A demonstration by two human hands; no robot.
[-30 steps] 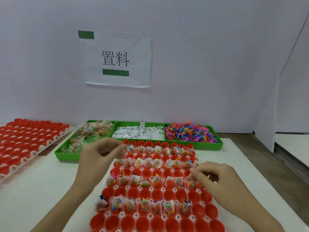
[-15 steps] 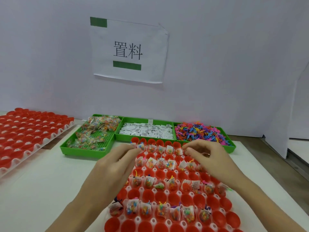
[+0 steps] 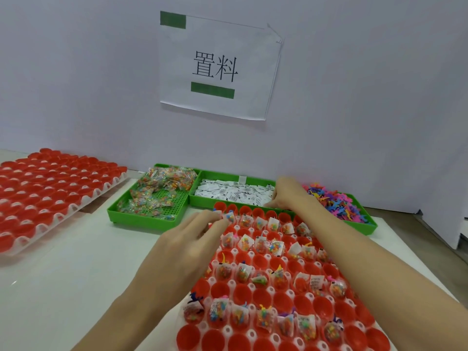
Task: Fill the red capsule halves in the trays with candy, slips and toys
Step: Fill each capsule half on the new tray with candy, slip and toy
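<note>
Two hands work our near capsule tray (image 3: 250,334) on the tabletop (image 3: 76,274): our left hand (image 3: 187,243) pinches a candy packet (image 3: 230,217) at its far-left corner, while our right hand (image 3: 288,192) reaches beyond into the slips (image 3: 233,193), fingers curled among them.

Bare white counter (image 3: 83,262) lies open between the near white tray of red capsule halves (image 3: 278,287) and the second such tray (image 3: 50,198) at left. Three green plastic bins (image 3: 152,221) and the white wall (image 3: 354,110) close the far side.
</note>
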